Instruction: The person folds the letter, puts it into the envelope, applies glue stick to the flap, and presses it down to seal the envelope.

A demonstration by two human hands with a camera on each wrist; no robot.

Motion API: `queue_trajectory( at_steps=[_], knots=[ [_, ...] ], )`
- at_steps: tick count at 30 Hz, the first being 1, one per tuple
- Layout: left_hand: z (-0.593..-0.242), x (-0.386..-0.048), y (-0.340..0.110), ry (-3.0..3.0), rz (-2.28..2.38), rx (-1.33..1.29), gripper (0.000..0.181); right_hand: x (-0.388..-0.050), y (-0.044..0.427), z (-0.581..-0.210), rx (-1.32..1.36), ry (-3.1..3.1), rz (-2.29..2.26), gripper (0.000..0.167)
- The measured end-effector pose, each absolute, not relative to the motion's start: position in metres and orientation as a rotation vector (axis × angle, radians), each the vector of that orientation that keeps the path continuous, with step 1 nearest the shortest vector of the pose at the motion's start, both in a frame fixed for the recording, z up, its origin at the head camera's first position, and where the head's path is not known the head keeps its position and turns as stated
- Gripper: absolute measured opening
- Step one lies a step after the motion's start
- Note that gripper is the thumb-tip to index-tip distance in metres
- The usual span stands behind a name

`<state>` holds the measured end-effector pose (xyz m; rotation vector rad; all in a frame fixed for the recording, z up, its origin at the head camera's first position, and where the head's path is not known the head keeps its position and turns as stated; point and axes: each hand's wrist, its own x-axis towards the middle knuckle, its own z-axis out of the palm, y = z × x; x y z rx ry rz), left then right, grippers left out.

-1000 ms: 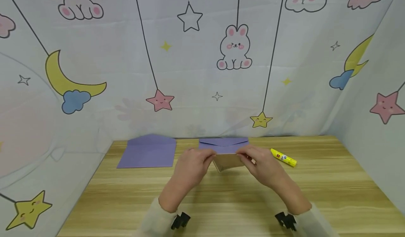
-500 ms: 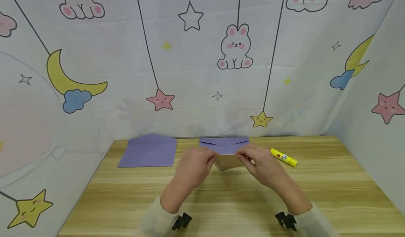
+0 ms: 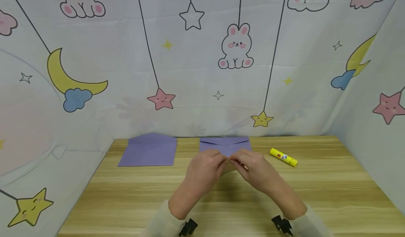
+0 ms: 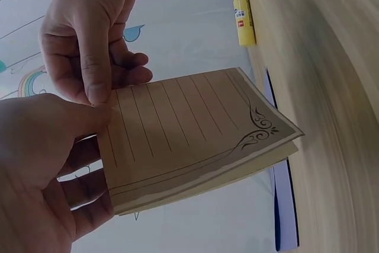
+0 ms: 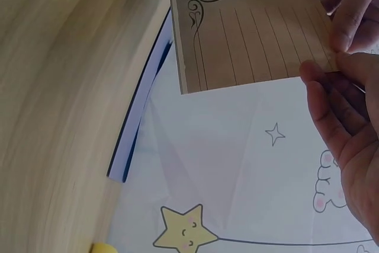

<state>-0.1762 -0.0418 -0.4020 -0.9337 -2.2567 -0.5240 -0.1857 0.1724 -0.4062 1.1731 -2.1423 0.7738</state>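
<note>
Fingers (image 3: pixel 241 156) closer together, tight on paper (image 4: pixel 172 125)

In the head view, soft, even light is filling the scene, and the white cloth (image 3: pixel 196 75) is looking bright. A soft-edged shadow is lying on the wooden table (image 3: pixel 229 209), below the left hand (image 3: pixel 205 170) and the right hand (image 3: pixel 254 170). In both wrist views, the lined paper (image 4: pixel 172 122) is appearing dimmer than the pale cloth behind. The table's grain is smearing there, and in the head view the lettering on the yellow tube (image 3: pixel 283 157) is blurring.
</note>
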Motion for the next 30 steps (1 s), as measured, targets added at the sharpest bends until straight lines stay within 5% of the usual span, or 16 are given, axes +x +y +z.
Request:
queue_trajectory(
  at_steps=[30],
  knots=[
    [-0.378,-0.185,-0.078,-2.177,-1.443,-0.677,0.011,-0.198,0.195,-0.410,0.943,-2.379,0.896,0.006]
  ],
)
